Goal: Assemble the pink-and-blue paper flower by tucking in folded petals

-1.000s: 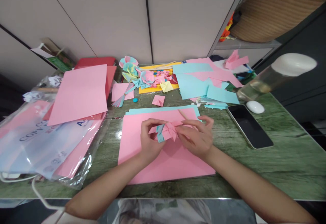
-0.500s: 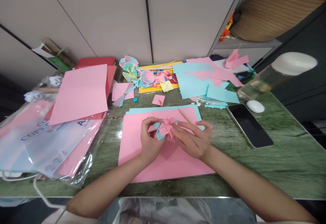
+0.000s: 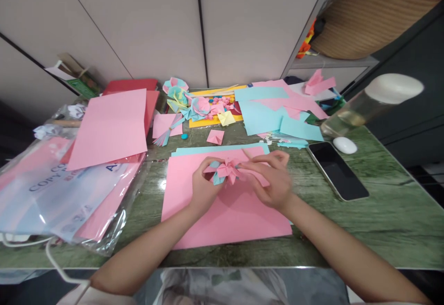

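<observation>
A folded pink and light-blue paper flower (image 3: 228, 170) is held above a stack of paper, pink petals facing up and blue folds on its left side. My left hand (image 3: 204, 184) is closed around its left side, thumb and fingers gripping the base. From the right, my right hand (image 3: 272, 178) reaches in with its fingertips pinched at a pink petal. A thin wooden stick (image 3: 247, 153) shows beside the right fingers; whether that hand holds it is hidden. Below lies a pink sheet (image 3: 225, 224) over a light-blue sheet (image 3: 222, 149).
Finished paper flowers (image 3: 176, 96) and a yellow tray (image 3: 199, 122) of small beads stand at the back. Blue paper scraps (image 3: 260, 118), a phone (image 3: 338, 171), a white oval object (image 3: 345, 145) and a bottle (image 3: 371, 104) are right. A plastic paper bag (image 3: 86, 198) lies left.
My right hand has shifted slightly right and its fingers have drawn back toward the petal's outer edge. The flower is tilted a little differently, while my left hand keeps its hold.
</observation>
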The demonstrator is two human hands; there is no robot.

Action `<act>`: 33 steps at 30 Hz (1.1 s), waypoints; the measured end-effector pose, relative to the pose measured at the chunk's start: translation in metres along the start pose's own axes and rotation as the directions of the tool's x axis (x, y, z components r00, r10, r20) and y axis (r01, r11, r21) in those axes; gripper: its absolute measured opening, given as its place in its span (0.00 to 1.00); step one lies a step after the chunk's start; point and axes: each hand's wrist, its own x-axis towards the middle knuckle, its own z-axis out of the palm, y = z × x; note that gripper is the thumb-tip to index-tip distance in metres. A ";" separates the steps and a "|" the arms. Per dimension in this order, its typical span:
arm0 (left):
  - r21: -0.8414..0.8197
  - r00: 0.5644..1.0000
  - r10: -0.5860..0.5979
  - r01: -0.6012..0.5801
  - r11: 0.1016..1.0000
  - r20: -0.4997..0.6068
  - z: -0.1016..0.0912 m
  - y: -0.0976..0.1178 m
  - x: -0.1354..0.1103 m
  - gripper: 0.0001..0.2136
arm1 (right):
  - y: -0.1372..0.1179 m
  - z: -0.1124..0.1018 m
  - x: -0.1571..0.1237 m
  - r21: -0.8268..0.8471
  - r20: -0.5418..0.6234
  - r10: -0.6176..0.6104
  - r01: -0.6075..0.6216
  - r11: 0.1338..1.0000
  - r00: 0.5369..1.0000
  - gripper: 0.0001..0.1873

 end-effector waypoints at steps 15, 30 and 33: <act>-0.028 0.998 -0.033 0.034 0.999 0.048 0.000 -0.002 0.000 0.11 | 0.003 0.009 -0.003 -0.060 0.041 -0.003 0.006 0.998 0.999 0.10; -0.259 0.971 -0.196 0.227 0.939 0.140 0.003 -0.017 0.003 0.11 | 0.001 0.006 0.001 0.121 0.121 0.133 -0.148 0.982 0.984 0.10; -0.391 0.930 -0.287 0.359 0.848 0.231 0.002 -0.020 0.007 0.13 | 0.008 -0.001 0.007 0.227 0.224 0.088 -0.140 0.964 0.971 0.08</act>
